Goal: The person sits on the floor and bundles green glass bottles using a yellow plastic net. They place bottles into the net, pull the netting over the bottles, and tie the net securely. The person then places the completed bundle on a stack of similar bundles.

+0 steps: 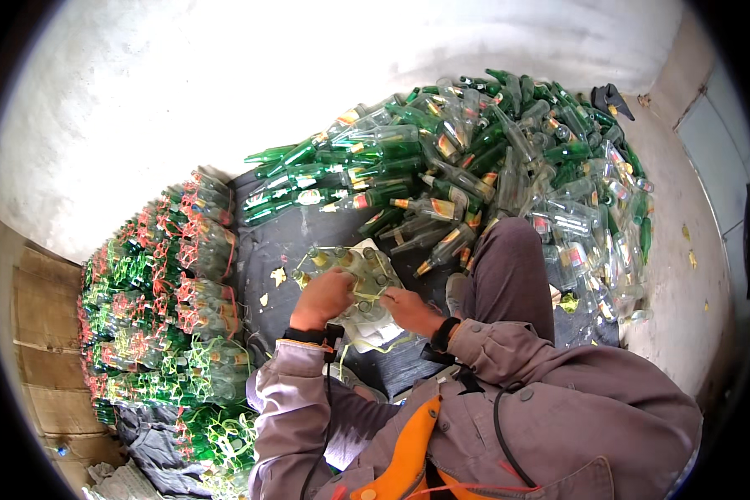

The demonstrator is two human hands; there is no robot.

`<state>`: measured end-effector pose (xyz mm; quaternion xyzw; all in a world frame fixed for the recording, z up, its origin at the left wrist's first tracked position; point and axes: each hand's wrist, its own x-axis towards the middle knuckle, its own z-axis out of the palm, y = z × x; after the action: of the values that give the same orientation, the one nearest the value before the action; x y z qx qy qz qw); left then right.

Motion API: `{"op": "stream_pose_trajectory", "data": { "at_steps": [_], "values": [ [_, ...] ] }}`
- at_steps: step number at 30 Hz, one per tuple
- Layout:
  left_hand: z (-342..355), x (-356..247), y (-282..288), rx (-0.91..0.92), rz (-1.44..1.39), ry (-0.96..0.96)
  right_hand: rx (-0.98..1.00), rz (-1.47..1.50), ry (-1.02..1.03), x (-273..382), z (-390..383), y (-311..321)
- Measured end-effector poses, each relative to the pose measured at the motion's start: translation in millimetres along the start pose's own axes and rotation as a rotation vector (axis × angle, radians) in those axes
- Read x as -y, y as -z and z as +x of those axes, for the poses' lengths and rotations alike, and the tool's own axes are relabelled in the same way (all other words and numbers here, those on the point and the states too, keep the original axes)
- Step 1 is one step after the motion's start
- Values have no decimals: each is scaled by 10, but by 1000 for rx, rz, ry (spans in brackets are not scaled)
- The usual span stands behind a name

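Observation:
A bundle of clear bottles [367, 272] stands upright on a white pad [378, 333] between my bent legs, with pale yellow plastic strap [358, 343] around it and trailing over the pad. My left hand [323, 297] is curled at the bundle's near left side; what its fingers grip is hidden. My right hand [410, 309], at the near right of the bundle, pinches the strap, which stretches across toward my left hand.
Stacked tied bottle bundles [162, 325] line the left, beside cardboard [46, 350]. A heap of loose green and clear bottles [467, 150] spreads across the back and right, against a white wall [183, 75]. Dark sheeting [267, 250] covers the floor.

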<state>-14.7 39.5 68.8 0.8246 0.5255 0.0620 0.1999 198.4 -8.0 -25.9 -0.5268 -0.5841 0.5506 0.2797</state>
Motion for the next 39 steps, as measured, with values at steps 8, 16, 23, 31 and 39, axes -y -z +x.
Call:
{"op": "stream_pose_trajectory", "data": {
  "at_steps": [8, 16, 23, 31, 39],
  "values": [
    [66, 239, -129, -48, 29, 47, -24, 80, 13, -84, 62, -92],
    [121, 265, -92, -89, -76, 49, -1, 135, -23, -62, 54, -133],
    [141, 287, -133, -162, -46, 17, 41, 340, -165, 82, -6, -96],
    [228, 292, -185, -187, 4, -17, 50, 482, -111, -37, 14, -177],
    [283, 324, -218, -149, -46, 51, 45, 467, -116, -184, 80, -234]
  ]
}}
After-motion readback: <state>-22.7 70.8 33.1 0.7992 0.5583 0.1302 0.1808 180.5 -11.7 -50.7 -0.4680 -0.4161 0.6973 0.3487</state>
